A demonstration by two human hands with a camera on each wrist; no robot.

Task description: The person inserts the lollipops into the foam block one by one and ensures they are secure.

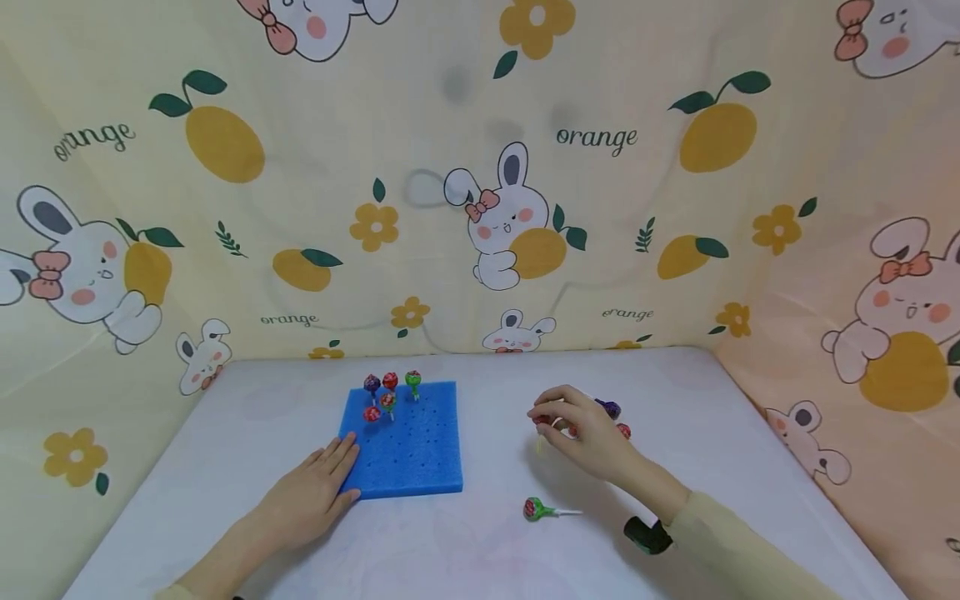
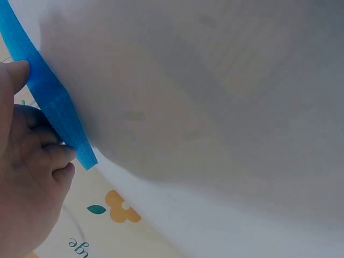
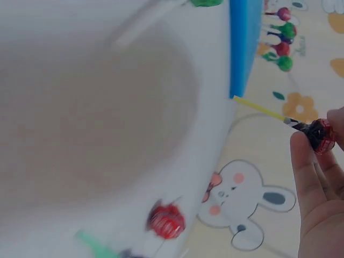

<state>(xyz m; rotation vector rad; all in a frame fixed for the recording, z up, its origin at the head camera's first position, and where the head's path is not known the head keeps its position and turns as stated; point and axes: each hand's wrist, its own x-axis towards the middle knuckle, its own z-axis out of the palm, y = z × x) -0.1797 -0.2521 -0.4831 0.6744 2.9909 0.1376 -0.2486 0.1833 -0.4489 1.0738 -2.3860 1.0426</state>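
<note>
My left hand (image 1: 311,492) rests along the left edge of a blue foam board (image 1: 420,471) dotted with small holes, its fingers straight. In the left wrist view the fingers touch the board's side (image 2: 59,102). Several wrapped lollipops stand in the far left part of the board, among them a purple one (image 1: 372,383) and a green one (image 1: 413,379). Right of the board, my right hand (image 1: 588,433) is raised over the table. It pinches a red and dark wrapped lollipop (image 3: 322,138) by its head, with the yellow stick (image 3: 260,108) pointing away from the fingers.
A green and red lollipop (image 1: 534,509) lies on the white table (image 1: 495,567) in front of the right hand. Beyond that hand lie more lollipops, a purple one (image 1: 612,409) and a red one (image 1: 624,431), partly hidden. A patterned cloth (image 1: 450,108) hangs behind the table.
</note>
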